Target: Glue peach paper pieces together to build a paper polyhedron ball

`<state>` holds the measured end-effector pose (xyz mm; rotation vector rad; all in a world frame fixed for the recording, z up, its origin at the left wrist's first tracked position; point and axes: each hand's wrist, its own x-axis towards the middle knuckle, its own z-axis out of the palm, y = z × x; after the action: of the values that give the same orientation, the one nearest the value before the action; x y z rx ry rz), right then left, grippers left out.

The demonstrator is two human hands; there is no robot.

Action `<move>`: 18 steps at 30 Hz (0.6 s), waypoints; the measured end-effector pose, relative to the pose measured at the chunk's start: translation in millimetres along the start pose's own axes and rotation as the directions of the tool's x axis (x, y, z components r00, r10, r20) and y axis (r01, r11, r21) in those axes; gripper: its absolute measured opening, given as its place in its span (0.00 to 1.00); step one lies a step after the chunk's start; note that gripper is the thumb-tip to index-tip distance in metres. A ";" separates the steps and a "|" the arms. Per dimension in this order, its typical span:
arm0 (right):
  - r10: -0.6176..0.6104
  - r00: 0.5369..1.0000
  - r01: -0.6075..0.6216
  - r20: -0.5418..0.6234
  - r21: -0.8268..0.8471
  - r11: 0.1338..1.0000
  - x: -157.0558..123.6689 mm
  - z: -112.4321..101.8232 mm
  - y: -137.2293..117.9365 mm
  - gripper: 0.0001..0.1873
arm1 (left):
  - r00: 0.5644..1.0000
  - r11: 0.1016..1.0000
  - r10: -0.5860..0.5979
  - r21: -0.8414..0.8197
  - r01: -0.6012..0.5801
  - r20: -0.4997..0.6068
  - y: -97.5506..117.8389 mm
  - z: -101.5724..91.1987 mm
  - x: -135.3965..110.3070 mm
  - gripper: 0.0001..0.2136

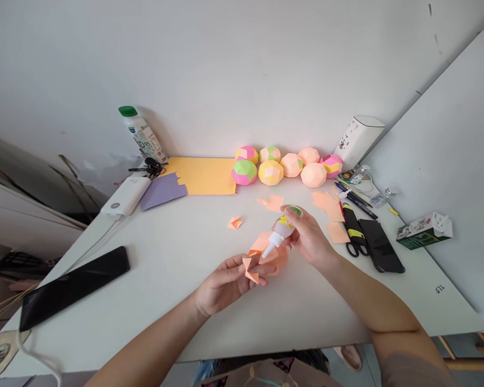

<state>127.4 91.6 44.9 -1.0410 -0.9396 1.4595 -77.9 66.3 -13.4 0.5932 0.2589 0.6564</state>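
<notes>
My left hand (229, 282) pinches a small folded piece of peach paper (250, 271) between thumb and fingers. In my right hand (306, 234) is a glue bottle (281, 231) with a white nozzle, tilted down and left. The nozzle tip points at the folded piece, close above my left fingers; I cannot tell whether they touch. Behind my left fingers sits a larger peach paper shape (281, 260), partly hidden, with an open side. Another small folded peach piece (234, 222) lies on the table farther back.
Several faceted paper balls (271, 172) line the wall. Peach paper scraps (328, 204), scissors (357, 247), a phone (381, 244) and a small carton (424, 230) lie right. Left are a black slab (76, 287), a white power bank (126, 194), a bottle (143, 134) and orange paper (210, 176).
</notes>
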 end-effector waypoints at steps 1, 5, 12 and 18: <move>0.021 1.000 -0.021 -0.004 0.001 1.000 1.5 -0.1 2.1 0.18 | 1.000 1.000 -0.003 -0.001 0.002 -0.015 -0.1 0.2 0.2 0.04; -0.002 1.000 0.001 -0.029 -0.034 0.999 4.6 -1.0 5.5 0.17 | 0.999 0.998 -0.006 0.067 0.009 -0.038 1.2 2.1 -0.2 0.06; -0.063 0.998 0.059 -0.024 -0.120 0.991 2.3 -1.8 1.3 0.16 | 1.000 0.991 0.003 0.133 -0.003 -0.001 2.9 1.8 -1.5 0.06; -0.203 0.975 0.218 0.089 -0.223 0.950 -6.5 -0.9 -1.8 0.15 | 0.999 0.998 0.012 0.069 -0.015 0.041 2.3 -2.2 -1.8 0.06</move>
<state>129.2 85.5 47.1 -1.0289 -1.2524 1.2330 -81.3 67.6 -13.8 0.6744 0.2405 0.6493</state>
